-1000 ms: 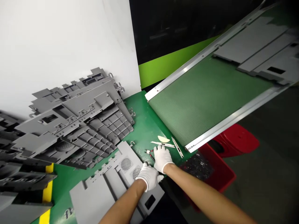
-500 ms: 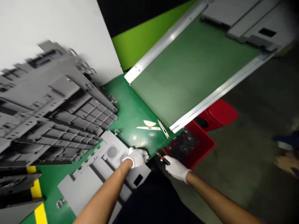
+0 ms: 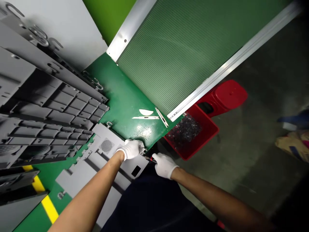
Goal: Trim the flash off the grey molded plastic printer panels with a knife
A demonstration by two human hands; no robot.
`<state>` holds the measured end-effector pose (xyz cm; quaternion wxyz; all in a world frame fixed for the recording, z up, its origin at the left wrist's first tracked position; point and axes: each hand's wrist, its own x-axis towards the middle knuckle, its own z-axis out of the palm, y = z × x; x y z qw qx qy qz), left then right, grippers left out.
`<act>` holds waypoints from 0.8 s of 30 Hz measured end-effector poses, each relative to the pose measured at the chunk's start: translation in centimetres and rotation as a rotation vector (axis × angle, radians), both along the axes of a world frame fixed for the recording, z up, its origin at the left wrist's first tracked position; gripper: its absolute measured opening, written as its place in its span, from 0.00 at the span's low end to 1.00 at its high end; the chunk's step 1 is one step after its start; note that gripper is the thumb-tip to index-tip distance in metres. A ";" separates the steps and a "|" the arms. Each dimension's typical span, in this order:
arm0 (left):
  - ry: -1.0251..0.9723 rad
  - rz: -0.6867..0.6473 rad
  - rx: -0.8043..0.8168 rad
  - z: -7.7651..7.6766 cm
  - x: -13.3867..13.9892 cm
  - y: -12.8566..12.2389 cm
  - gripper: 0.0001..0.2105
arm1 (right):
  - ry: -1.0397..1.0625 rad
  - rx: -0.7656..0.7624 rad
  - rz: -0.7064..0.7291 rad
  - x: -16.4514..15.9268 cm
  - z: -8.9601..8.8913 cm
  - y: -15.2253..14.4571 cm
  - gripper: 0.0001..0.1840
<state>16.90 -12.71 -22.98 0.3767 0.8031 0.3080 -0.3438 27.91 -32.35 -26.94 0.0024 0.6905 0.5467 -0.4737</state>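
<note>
Grey plastic panel [image 3: 106, 161] lay flat on the green table [image 3: 120, 100] in the lower middle of the frame, its near corner reaching the table's edge. I saw my left hand [image 3: 132, 149], in a white glove, pressed down on that corner with the fingers curled together over the panel's rim. Just right of it, my right hand [image 3: 164, 165], also gloved, was closed around a small red-and-black tool [image 3: 150, 159], whose tip met the panel's edge right beside the left fingers. What kind of tool it was I could not tell; it was too small in the frame.

Above the hands, near the centre of the frame, a slim blade [image 3: 145, 118], a white curved piece [image 3: 146, 112] and a narrow metal strip [image 3: 162, 117] lay close together on the table. A ribbed green conveyor belt [image 3: 178, 48] with metal side rails filled the upper middle. Stacked grey panels [image 3: 41, 106] crowded the left side. To the right of the hands, below the belt's end, a red bin [image 3: 193, 133] held dark scraps, with a red stool [image 3: 227, 95] just beyond it on the floor.
</note>
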 end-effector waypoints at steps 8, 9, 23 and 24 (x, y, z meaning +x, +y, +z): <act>0.006 0.009 -0.021 -0.3 0.0 0.0 0.07 | -0.094 -0.149 0.016 -0.5 0.0 1.3 0.18; 0.008 0.013 -0.015 -0.3 0.1 -0.1 0.07 | -0.099 -0.153 0.023 -0.5 -0.2 1.4 0.18; 0.063 0.079 -0.042 -0.7 -0.3 0.2 0.05 | -0.133 -0.069 0.083 0.3 -0.4 2.1 0.14; 0.058 0.083 -0.044 -0.8 -0.3 0.3 0.05 | -0.138 -0.069 0.073 0.1 -0.4 2.1 0.15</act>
